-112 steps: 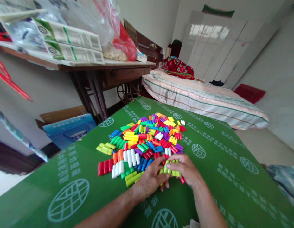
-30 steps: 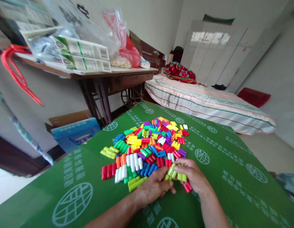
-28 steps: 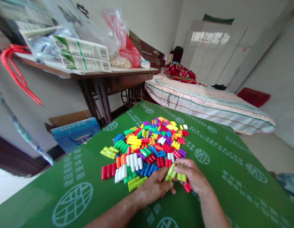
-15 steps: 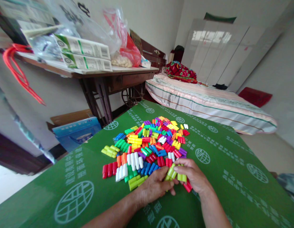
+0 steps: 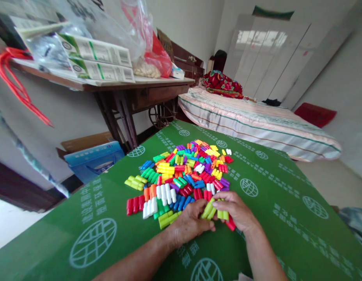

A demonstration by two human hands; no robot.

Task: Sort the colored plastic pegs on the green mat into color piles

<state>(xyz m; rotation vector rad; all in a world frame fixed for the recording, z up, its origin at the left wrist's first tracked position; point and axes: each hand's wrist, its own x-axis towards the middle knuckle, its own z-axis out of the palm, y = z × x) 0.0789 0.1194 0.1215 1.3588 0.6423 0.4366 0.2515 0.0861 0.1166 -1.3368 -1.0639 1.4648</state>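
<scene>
My left hand (image 5: pixel 192 222) is closed on a yellow-green row of bullet-shaped plastic building pieces (image 5: pixel 209 209), just above the table's near part. My right hand (image 5: pixel 237 210) pinches yellow-green pieces of the same kind (image 5: pixel 223 214) right beside that row. Whether the two groups are joined, I cannot tell; the fingers cover part of them. Under the right hand lies a red piece (image 5: pixel 230 223). Close to my left hand are another yellow-green group (image 5: pixel 168 219) and a blue group (image 5: pixel 181 203). A white group (image 5: pixel 165 194) sits farther left.
A many-coloured pile of such pieces (image 5: pixel 195 164) spreads over the green printed table board (image 5: pixel 134 249). Behind on the left, a wooden sewing-machine table (image 5: pixel 157 95) carries boxes (image 5: pixel 96 58) and plastic bags. A bed (image 5: pixel 257 121) stands beyond the board; a blue bag (image 5: pixel 93 160) is at left.
The view has shifted slightly. Both hands stay close together on the yellow-green pieces, with only small finger movements; the pile looks the same.
</scene>
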